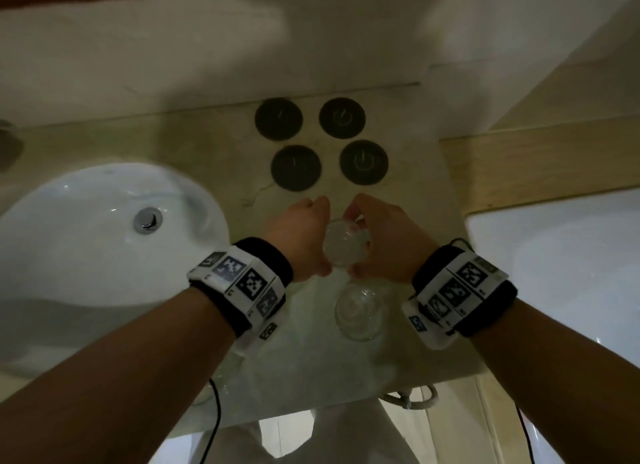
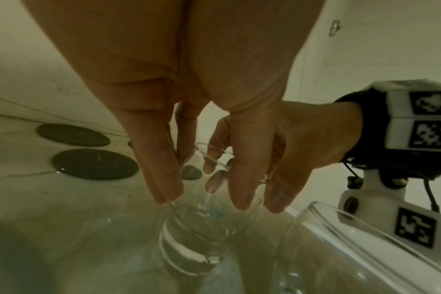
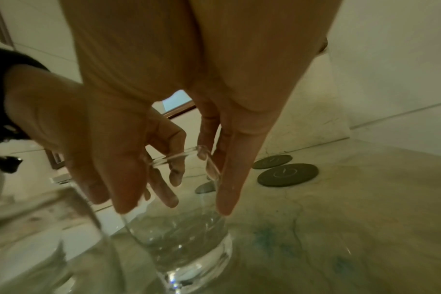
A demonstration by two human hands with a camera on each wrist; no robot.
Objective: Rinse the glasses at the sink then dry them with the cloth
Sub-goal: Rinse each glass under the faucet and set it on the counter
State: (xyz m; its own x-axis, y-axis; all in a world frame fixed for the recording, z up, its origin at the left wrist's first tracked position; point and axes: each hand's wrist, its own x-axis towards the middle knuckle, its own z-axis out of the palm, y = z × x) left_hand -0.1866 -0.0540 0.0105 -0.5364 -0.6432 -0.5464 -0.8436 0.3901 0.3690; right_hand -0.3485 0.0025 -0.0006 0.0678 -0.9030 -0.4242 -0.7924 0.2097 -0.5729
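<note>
A clear tumbler (image 1: 344,243) stands upright on the pale stone counter (image 1: 214,158), just right of the sink. Both hands come down on it from above. My left hand (image 1: 304,235) holds its left side, the fingertips (image 2: 166,195) pressed to the wall below the rim. My right hand (image 1: 381,235) grips the right side, with fingers curled over the rim (image 3: 199,153). The wrist views show the tumbler (image 2: 196,234) (image 3: 181,234) wet, its thick base on the counter. A second clear glass (image 1: 360,313) stands free just in front of it. I see no cloth.
The white oval sink (image 1: 86,228) with its chrome drain (image 1: 148,219) lies at the left. Several black round coasters (image 1: 296,167) sit behind the hands. A wooden ledge (image 1: 536,165) and a white surface (image 1: 554,255) lie to the right. The counter's front edge (image 1: 311,411) is close.
</note>
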